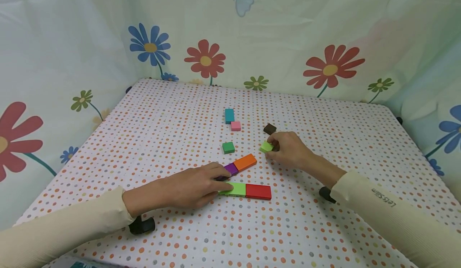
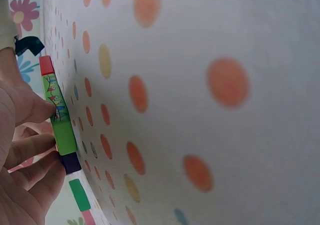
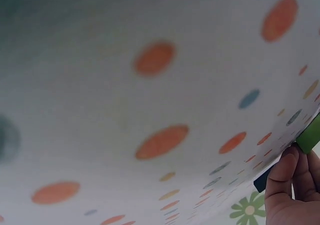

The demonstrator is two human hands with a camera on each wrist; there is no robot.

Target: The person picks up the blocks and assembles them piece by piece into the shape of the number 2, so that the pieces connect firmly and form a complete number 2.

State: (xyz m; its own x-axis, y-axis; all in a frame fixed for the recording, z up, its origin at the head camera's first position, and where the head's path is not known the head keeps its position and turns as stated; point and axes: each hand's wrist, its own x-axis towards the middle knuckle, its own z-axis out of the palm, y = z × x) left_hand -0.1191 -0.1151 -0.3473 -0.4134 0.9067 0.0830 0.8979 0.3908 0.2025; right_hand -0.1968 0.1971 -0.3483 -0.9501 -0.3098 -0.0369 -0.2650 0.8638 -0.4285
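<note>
My left hand (image 1: pixel 196 184) rests over the left end of two block rows, fingers fairly straight. Its thumb touches a light green block (image 1: pixel 235 189), which joins a red block (image 1: pixel 258 192); in the left wrist view that green block's side is patterned. Its fingers lie on a purple block (image 1: pixel 231 169), which meets an orange block (image 1: pixel 245 162) at an angle to the other row. The parts under the palm are hidden. With thumb and fingertips, my right hand (image 1: pixel 289 150) pinches a small light green block (image 1: pixel 265 147) at the table surface. Just beyond lies a dark brown block (image 1: pixel 269 129).
A green block (image 1: pixel 228 147) lies behind the orange and purple row. Farther back, a pink block (image 1: pixel 235 126) touches a teal block (image 1: pixel 229 116). The table has a dotted cloth (image 1: pixel 173 127), and a flowered curtain (image 1: pixel 273 31) hangs behind and at both sides.
</note>
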